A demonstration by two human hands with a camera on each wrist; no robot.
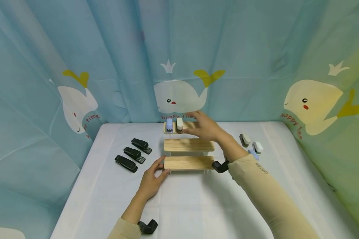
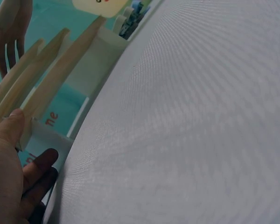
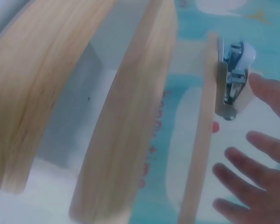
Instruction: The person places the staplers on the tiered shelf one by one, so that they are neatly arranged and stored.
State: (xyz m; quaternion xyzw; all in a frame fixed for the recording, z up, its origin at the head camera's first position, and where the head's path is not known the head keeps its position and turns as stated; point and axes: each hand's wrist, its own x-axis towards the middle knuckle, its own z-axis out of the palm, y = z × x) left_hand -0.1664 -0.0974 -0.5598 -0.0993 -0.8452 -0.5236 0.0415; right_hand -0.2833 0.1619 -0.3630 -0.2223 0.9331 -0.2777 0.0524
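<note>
Right hand (image 1: 207,127) released, fingers spread beside cream stapler (image 1: 179,123); thumb contact cannot be told. Left hand (image 1: 151,182) grasping left end of stepped stand (image 1: 189,162), lowest tier. Top tier bears blue stapler (image 1: 169,125) and cream stapler, side by side. Tiers: flat, pale grained wood; supports (image 2: 51,142) white. Three black staplers (image 1: 133,155), elongated, lie left on white cloth (image 1: 182,209); three small, pale staplers (image 1: 257,147) at right.

Red "happy time" (image 1: 289,118) on curtain (image 1: 245,49), beneath printed whales (image 1: 182,94); right sleeve (image 1: 266,192), lettering (image 1: 261,168) unclear
</note>
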